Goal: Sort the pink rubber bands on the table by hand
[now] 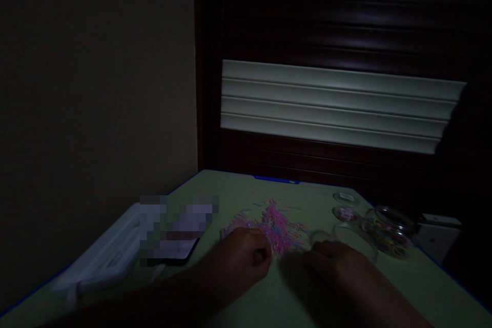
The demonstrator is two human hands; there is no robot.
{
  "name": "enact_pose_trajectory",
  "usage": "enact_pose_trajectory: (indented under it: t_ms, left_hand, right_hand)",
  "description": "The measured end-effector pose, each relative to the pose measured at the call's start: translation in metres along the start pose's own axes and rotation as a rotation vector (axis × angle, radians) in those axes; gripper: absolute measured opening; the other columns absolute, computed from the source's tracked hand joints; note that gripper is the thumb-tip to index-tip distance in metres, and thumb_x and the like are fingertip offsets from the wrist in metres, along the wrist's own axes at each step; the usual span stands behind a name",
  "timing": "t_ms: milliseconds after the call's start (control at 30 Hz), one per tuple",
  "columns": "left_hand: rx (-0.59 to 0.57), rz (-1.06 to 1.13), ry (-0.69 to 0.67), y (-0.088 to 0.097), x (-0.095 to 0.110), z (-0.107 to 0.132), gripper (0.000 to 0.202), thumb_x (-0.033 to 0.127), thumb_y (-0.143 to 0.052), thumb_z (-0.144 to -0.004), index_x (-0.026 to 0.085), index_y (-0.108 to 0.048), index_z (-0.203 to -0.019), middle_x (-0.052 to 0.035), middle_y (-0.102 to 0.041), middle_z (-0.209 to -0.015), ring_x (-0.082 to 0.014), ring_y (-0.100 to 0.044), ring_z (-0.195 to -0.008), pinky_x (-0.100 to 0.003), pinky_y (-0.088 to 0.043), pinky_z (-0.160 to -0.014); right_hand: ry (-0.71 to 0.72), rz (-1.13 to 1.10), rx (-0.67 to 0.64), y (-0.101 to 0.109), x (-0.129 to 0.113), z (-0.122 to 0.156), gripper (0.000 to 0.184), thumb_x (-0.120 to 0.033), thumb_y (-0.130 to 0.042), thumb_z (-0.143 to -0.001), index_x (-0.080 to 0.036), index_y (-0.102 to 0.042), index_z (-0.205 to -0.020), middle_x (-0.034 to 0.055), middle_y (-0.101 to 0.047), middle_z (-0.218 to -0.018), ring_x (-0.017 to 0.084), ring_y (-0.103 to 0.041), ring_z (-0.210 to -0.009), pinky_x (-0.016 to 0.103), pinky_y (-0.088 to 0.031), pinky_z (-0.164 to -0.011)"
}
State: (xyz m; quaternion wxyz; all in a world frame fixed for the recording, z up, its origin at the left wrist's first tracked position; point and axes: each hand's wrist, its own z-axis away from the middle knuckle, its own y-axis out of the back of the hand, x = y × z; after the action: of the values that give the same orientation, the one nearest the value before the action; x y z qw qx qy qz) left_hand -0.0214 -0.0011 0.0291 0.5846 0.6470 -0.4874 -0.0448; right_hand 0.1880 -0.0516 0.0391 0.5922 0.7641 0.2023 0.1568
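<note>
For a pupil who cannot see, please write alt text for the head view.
A person's curled left hand is at the near edge of a heap of small, mostly pink pieces on a dimly lit green table, the right hand nearby. A clear container of colourful loops sits at right, a white object at left.

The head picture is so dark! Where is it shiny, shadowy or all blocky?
Head view: dim all over, with soft shine on the dark slats; head view: a dark shadow on the green table between the left hand and the right hand; head view: big squares hide details beside the long white object.
</note>
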Motion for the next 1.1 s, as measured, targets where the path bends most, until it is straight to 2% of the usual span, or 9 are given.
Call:
enact_pose_trajectory:
  t_ms: [233,367,533,733,1000,1100]
  left_hand:
    - [0.001,0.330,0.107,-0.028,-0.004,0.005,0.011,0.023,-0.056,-0.074,0.015,-0.065,-0.076,-0.0002,-0.062,-0.071,-0.0120,-0.056,-0.063,-0.020,-0.042,-0.056]
    - [0.020,0.405,0.122,-0.037,-0.006,0.005,0.011,0.022,-0.056,-0.074,0.015,-0.064,-0.076,-0.0002,-0.063,-0.071,-0.0122,-0.057,-0.065,-0.021,-0.043,-0.059]
    - [0.014,0.448,0.129,-0.039,-0.008,0.003,0.009,0.021,-0.058,-0.073,0.015,-0.064,-0.075,0.0007,-0.062,-0.070,-0.0115,-0.056,-0.065,-0.020,-0.043,-0.060]
    - [-0.004,0.472,0.113,-0.039,-0.010,0.004,0.008,0.021,-0.059,-0.073,0.014,-0.062,-0.074,0.0014,-0.060,-0.068,-0.0111,-0.055,-0.064,-0.019,-0.041,-0.057]
    - [-0.006,0.414,0.077,-0.040,-0.009,0.004,0.006,0.020,-0.059,-0.073,0.015,-0.062,-0.074,0.0018,-0.060,-0.070,-0.0111,-0.056,-0.065,-0.018,-0.040,-0.058]
    - [-0.005,0.378,0.067,-0.040,-0.009,0.005,0.004,0.018,-0.059,-0.072,0.015,-0.062,-0.073,0.0020,-0.059,-0.069,-0.0110,-0.056,-0.066,-0.018,-0.040,-0.058]
  right_hand:
    - [-0.001,-0.011,0.021,0.009,-0.006,-0.001,0.021,0.000,-0.053,-0.070,-0.020,-0.060,-0.074,0.0009,-0.060,-0.071,0.012,-0.055,-0.061,0.021,-0.035,-0.055]
    - [0.013,-0.026,0.058,0.009,-0.006,-0.001,0.024,0.000,-0.053,-0.068,-0.020,-0.061,-0.077,0.0008,-0.059,-0.071,0.013,-0.055,-0.062,0.021,-0.035,-0.054]
    - [0.046,-0.066,0.104,0.010,-0.007,0.000,0.023,0.000,-0.051,-0.072,-0.020,-0.061,-0.080,0.0013,-0.059,-0.071,0.013,-0.054,-0.064,0.021,-0.036,-0.056]
    - [0.048,-0.091,0.051,0.009,-0.009,-0.001,0.021,-0.002,-0.056,-0.071,-0.021,-0.060,-0.079,-0.0004,-0.057,-0.072,0.013,-0.053,-0.064,0.021,-0.034,-0.055]
    - [0.108,-0.063,0.092,0.003,-0.007,0.000,0.025,-0.001,-0.056,-0.069,-0.020,-0.061,-0.083,-0.0003,-0.058,-0.071,0.013,-0.052,-0.062,0.021,-0.033,-0.054]
    - [0.126,-0.042,0.103,0.001,-0.006,-0.001,0.025,0.001,-0.058,-0.067,-0.020,-0.062,-0.080,-0.0008,-0.059,-0.069,0.012,-0.053,-0.061,0.021,-0.032,-0.054]
